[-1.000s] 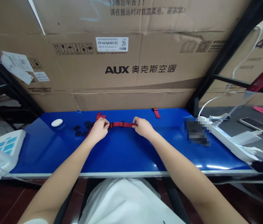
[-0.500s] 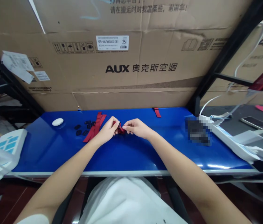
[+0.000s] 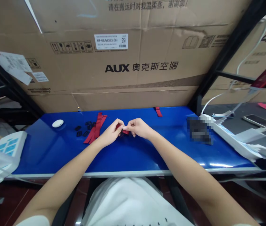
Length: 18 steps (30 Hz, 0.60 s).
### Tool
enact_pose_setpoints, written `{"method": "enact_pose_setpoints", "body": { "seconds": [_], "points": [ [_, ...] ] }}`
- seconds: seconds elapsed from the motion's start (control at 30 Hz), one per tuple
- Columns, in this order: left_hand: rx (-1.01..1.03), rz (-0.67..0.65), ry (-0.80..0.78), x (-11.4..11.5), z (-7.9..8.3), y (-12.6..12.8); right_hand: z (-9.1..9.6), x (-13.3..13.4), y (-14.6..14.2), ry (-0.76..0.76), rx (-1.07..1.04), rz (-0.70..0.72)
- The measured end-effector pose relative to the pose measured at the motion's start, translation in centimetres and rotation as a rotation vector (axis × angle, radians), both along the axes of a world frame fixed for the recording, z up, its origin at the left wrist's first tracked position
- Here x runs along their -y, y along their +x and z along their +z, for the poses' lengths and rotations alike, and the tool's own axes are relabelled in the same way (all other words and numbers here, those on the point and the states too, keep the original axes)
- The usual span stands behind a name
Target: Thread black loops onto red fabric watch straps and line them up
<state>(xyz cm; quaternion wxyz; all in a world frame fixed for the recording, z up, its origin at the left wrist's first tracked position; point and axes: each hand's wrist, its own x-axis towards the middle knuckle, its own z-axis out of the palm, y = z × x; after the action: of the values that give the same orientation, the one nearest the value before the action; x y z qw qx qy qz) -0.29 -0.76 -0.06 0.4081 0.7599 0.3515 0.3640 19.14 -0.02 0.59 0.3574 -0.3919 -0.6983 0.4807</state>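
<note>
My left hand (image 3: 111,133) and my right hand (image 3: 138,128) meet over the middle of the blue table (image 3: 128,153). Both pinch a short red strap (image 3: 124,131), folded up between the fingertips with a dark buckle on it. Just left of my left hand lies a bundle of red straps (image 3: 95,127). Several small black buckles (image 3: 84,128) are scattered beside that bundle.
A white oval object (image 3: 58,123) lies at the table's far left. One red strap piece (image 3: 157,111) rests by the back edge. Large cardboard boxes (image 3: 128,62) wall the back. A white power strip (image 3: 232,138) with cables sits right; a white-and-blue device (image 3: 1,155) sits left.
One second ago the strap was stretched out between my hands. My hands have come together and the strap is now folded up between my fingertips.
</note>
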Motion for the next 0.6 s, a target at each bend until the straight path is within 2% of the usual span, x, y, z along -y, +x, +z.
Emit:
{"method": "enact_pose_setpoints", "body": {
  "seconds": [0.27, 0.47, 0.6],
  "points": [
    [0.120, 0.000, -0.169, -0.1, 0.0, 0.2, -0.2, 0.3, -1.2, 0.002, -0.106, -0.014],
    [0.242, -0.113, -0.200, 0.0, 0.5, -0.1, -0.2, 0.2, -1.4, -0.041, -0.233, -0.075],
    [0.224, -0.054, -0.171, 0.0, 1.0, -0.4, -0.4, -0.1, -0.7, -0.079, -0.268, 0.018]
  ]
}}
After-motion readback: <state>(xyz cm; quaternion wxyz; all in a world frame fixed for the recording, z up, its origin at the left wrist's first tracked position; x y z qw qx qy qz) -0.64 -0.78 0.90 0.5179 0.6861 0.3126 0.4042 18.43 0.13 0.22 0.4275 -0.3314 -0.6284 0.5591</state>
